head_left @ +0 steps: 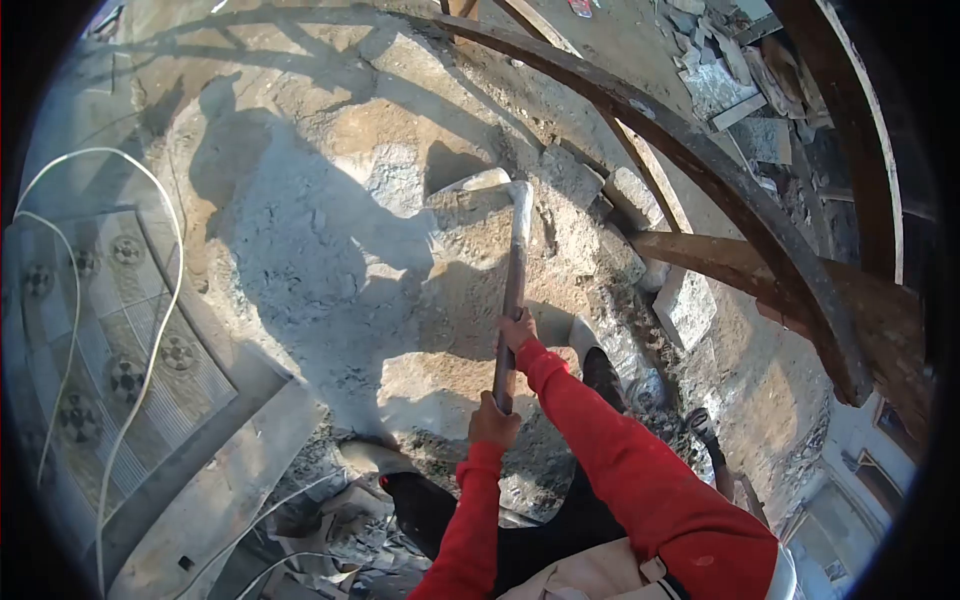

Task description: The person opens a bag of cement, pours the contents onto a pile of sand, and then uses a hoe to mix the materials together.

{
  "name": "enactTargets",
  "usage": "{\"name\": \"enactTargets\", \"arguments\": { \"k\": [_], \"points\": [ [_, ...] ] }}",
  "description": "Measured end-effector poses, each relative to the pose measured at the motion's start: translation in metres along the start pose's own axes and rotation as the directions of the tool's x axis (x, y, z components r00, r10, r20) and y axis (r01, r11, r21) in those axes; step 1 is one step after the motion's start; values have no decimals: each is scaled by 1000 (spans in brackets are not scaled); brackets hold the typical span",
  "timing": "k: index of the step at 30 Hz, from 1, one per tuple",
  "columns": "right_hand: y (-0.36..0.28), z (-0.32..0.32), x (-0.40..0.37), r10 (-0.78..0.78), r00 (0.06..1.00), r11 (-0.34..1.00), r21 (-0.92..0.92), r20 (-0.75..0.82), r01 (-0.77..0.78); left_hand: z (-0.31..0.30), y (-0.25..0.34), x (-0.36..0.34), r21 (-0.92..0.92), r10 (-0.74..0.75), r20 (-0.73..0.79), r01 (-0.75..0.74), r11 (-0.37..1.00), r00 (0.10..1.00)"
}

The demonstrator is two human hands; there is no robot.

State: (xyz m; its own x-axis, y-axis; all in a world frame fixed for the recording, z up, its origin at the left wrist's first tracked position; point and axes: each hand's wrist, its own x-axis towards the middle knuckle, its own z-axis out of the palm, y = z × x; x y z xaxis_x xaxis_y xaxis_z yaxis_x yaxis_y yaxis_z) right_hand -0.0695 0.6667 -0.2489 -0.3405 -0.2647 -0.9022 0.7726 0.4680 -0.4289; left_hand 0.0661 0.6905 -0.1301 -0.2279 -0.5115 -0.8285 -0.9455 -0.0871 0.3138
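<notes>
Both of my hands are wrapped around the long handle of a hoe (514, 265). My left hand (494, 422) is closed near the handle's lower end. Farther up, my right hand (518, 328) grips the same handle. The hoe's pale, dusty head lies at the far end and points left, against the sandy ground. Around it are grey powder (300, 230) and brown soil (470, 370), partly under my shadow. Red sleeves cover both arms.
Curved wooden beams (690, 140) cross the upper right, above broken blocks (685, 305). Patterned tiles (120, 330) and a looping white cable (165, 330) are at left. Rubble (350, 530) lies by my feet. Another tool-like object (705, 430) stands right of my legs.
</notes>
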Motion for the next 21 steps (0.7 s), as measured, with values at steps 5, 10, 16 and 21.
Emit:
{"name": "enactTargets", "arguments": {
  "k": [5,10,16,21],
  "points": [
    [26,-31,-83,191,977,958,201,94,-207,11,-59,-115,21,-25,79,23,999,997],
    [68,-65,-129,203,979,971,131,-1,-201,47,-95,-197,-17,-78,112,80,997,991],
    [-50,-74,-30,63,993,953,289,98,-89,32,9,-65,91,158,-105,-149,985,982],
    [-147,-64,91,-135,991,944,306,20,122,11,106,62,196,274,-134,-246,949,952]
  ]
}}
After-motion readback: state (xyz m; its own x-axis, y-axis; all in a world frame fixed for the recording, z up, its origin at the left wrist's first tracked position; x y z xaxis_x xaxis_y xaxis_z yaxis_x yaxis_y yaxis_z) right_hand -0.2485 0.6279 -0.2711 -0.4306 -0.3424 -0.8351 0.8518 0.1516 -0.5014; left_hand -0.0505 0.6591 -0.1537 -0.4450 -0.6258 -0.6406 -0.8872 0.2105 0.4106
